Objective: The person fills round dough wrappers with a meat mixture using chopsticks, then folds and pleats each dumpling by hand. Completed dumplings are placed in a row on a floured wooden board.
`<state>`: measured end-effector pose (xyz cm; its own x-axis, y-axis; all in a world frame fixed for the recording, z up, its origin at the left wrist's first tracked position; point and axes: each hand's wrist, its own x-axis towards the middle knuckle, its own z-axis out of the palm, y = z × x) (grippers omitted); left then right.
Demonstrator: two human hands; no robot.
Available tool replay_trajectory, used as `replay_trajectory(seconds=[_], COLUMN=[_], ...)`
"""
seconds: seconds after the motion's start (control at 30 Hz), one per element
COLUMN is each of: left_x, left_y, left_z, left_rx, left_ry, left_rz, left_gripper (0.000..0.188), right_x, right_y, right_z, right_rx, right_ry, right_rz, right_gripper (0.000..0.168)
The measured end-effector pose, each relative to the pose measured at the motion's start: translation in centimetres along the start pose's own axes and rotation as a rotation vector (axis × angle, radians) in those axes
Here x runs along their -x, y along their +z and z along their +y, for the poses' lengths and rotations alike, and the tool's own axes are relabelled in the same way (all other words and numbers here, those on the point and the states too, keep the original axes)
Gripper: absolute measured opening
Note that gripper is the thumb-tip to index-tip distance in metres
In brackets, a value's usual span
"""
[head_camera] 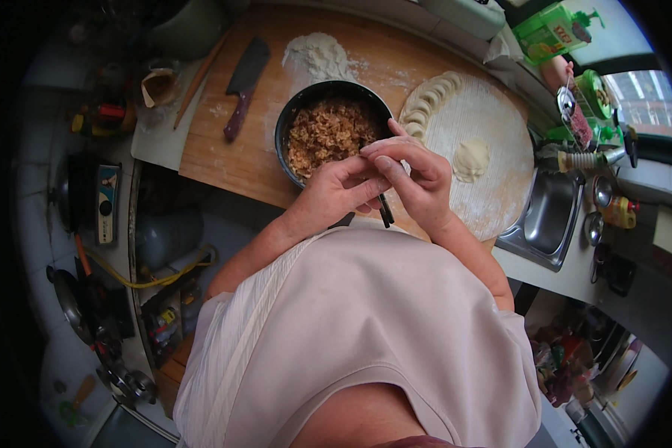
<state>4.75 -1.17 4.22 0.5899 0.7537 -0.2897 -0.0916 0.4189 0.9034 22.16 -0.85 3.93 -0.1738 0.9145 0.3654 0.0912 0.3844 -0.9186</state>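
My left hand point(344, 185) and my right hand point(417, 173) meet over the right rim of a dark pot point(280, 140). Their fingertips pinch together on a small piece of pale dough point(406, 167), mostly hidden by the fingers. Minced filling point(327, 134) lies in the pot, whose black handle point(386, 211) shows below my hands. To the right, a round, floured board point(495, 196) carries a curved row of folded dumplings point(425, 106) along its upper left edge and a stack of flat dough wrappers point(471, 160).
A wooden board point(213, 157) bears a cleaver point(246, 84) and a heap of flour point(319, 56). A rolling pin point(200, 81) lies at its left edge. At right are a metal sink point(551, 218) and a green pump bottle point(554, 33).
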Motion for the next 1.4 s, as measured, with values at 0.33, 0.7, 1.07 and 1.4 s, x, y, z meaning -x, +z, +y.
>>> replay_trajectory(seconds=[0.33,0.7,1.07,1.4], left_x=[0.4,0.4,0.4,0.6], left_y=[-0.4,-1.4,-1.1,-1.0], left_z=[1.7,1.5,1.8,2.1], left_rx=[0.046,0.233,0.244,0.251], left_ry=[-0.087,-0.201,-0.23,-0.243], left_rz=[0.043,-0.147,-0.105,-0.116], left_gripper=[0.028,0.028,0.028,0.027], right_x=[-0.4,-1.1,-1.0,-0.9], right_y=[0.1,-2.3,-1.8,-1.7], right_z=[-0.7,-0.1,-0.3,-0.7], right_rx=[-0.293,-0.296,-0.501,-0.556], right_ry=[0.291,0.491,0.626,0.697], right_rz=[0.141,-0.323,-0.188,-0.162], right_gripper=[0.018,0.028,0.03,0.029])
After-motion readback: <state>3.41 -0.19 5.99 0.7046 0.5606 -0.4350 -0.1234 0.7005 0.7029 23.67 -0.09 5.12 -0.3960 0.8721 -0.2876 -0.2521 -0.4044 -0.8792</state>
